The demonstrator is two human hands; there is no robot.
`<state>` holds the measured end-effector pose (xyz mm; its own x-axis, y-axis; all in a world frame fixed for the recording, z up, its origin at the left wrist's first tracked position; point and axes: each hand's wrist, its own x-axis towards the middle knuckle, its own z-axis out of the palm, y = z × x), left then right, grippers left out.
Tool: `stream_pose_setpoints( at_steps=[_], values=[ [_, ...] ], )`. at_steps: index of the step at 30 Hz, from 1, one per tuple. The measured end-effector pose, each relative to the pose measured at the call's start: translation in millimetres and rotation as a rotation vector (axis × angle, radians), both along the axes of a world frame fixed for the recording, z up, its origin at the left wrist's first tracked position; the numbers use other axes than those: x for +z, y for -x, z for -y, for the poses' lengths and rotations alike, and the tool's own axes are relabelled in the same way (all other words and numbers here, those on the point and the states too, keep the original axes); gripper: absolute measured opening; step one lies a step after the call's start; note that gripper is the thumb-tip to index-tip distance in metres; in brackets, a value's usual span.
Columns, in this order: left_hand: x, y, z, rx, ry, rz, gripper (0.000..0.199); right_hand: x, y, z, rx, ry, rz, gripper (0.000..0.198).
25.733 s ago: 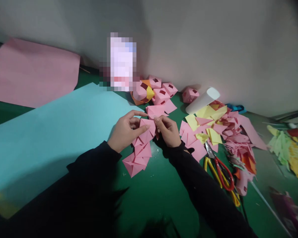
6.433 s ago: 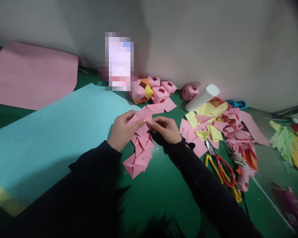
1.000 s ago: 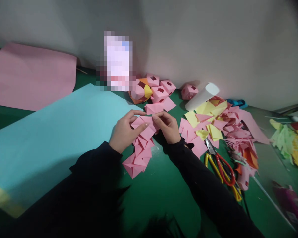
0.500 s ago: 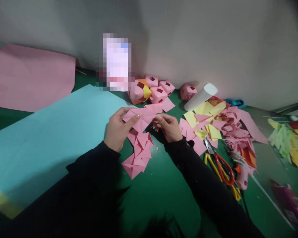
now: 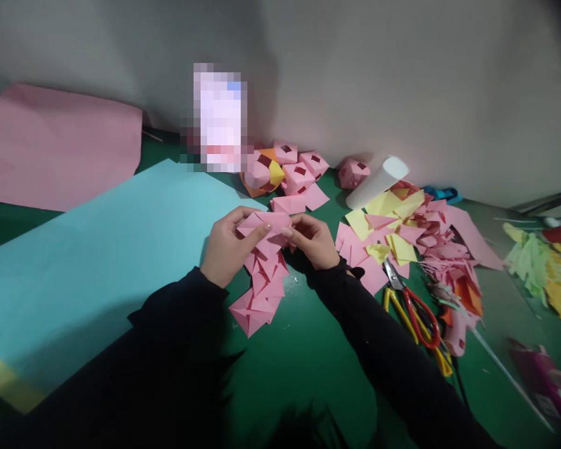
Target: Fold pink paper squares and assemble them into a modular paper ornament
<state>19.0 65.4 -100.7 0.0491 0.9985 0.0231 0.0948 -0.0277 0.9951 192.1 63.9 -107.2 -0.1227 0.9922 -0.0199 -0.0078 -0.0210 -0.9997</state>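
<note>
Between my hands is a creased pink paper square (image 5: 268, 234), held a little above the table. My left hand (image 5: 231, 244) pinches its left side, thumb on top. At the right corner, my right hand (image 5: 315, 240) grips the same paper between thumb and fingers. Just below lies a pile of folded pink paper pieces (image 5: 262, 296), overlapping one another. Behind my hands, more folded pink paper (image 5: 290, 204) rests near several pink folded paper shapes (image 5: 299, 178) with square openings.
A large light-blue sheet (image 5: 121, 249) covers the left of the green table (image 5: 280, 386). Red-handled scissors (image 5: 421, 318) lie at right beside pink and yellow paper scraps (image 5: 402, 246). A white roll (image 5: 378, 182) leans behind them. A blurred-out bright screen (image 5: 219, 118) stands at the back.
My right hand has shifted slightly left and now grips the paper's right edge with its thumb on top. The paper has tilted, and its upper edge looks folded over.
</note>
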Motion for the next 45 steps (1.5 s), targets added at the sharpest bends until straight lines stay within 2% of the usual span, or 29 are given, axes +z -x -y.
stream_pose_setpoints(
  at_steps=[5,8,11,14,18,25,29,36,45],
  values=[
    [6.3,-2.5,2.8,-0.031,0.029,0.047,0.028,1.6,2.8,3.9,0.015,-0.021,0.169,0.035],
    [5.3,-2.6,2.4,-0.048,0.024,0.048,0.026,-0.1,0.7,4.4,0.014,-0.025,0.200,0.035],
    [0.7,-1.6,0.3,-0.020,0.042,0.117,0.025,-3.3,-4.0,1.6,0.051,0.011,0.114,0.039],
    [-2.9,-0.5,-2.2,0.013,0.094,0.280,0.025,-6.3,-8.8,-2.7,0.039,0.037,-0.068,0.049],
    [-2.7,-0.1,-4.0,0.026,0.138,0.383,0.028,-8.0,-11.3,-5.9,0.005,0.087,-0.200,0.045],
    [-1.6,0.5,-2.0,-0.010,0.112,0.288,0.026,-13.6,-11.9,-8.0,0.011,0.028,-0.260,0.023],
    [0.6,-0.2,-0.6,-0.026,0.091,0.213,0.025,-14.6,-13.1,-8.4,0.042,-0.004,-0.226,0.016],
    [4.1,-1.4,0.9,-0.034,0.067,0.127,0.028,-3.5,-7.7,-4.2,0.041,0.025,-0.039,0.023],
    [3.7,-1.6,0.9,-0.072,0.068,0.143,0.025,-2.9,-5.4,-2.6,0.016,-0.010,0.013,0.031]
  ],
)
